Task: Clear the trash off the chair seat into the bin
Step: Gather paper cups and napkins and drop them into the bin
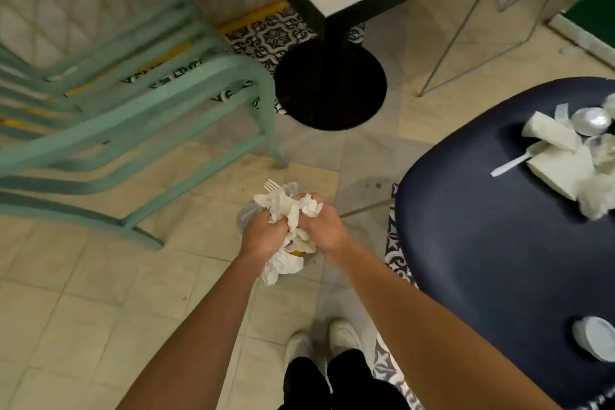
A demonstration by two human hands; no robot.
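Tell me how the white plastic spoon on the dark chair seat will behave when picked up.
The spoon looks thin, so it is probably light and stiff, yet may snap if squeezed. Its bowl end lies beside the folded paper, so lifting could disturb that. The chair seat looks smooth, so a push would likely slide it.
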